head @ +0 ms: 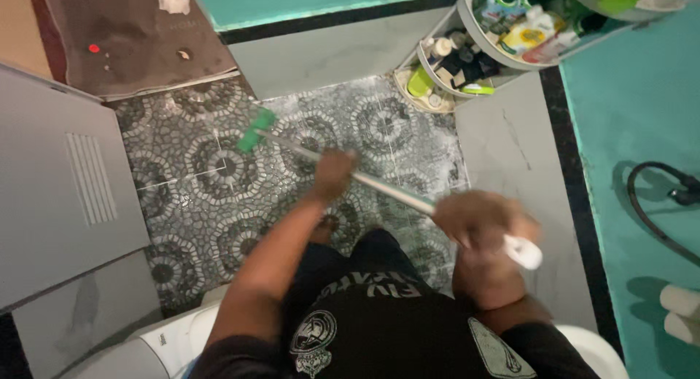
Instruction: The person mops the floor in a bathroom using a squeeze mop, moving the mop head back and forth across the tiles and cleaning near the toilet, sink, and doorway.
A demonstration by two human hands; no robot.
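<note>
door: grey door panel (pixel 65 197) with a slatted vent is standing at your far left, edge-on to the patterned floor (pixel 197 204).
mat: dark floor mat (pixel 135 33) is lying at top left, just past the patterned tiles, with small specks and a red dot on it.
brush head: green brush head (pixel 257 130) is sitting on the floor tiles, upper left of centre, near the grey step.
handle: pale long handle (pixel 379 186) is running diagonally from the brush head down to your right; its white end cap is sticking out past your right hand.
left hand: your left hand (pixel 332 173) is wrapping closed around the handle, about midway along it, arm reaching forward.
right hand: your right hand (pixel 481 222) is gripping the handle near its upper end, fingers closed; it's motion-blurred, so the exact finger placement I can't tell.
you: you're wearing a black printed shirt, looking straight down over your knees.
shelf: corner shelf rack (pixel 474 58) is sitting at top right, tiers holding bottles and tubes, a green item on the lowest tier.
wall: teal wall (pixel 642 131) is running down the right side, a black hose (pixel 656 204) looping against it.
rolls: two white rolls (pixel 682 313) are showing at the far right edge, stacked close together.
</note>
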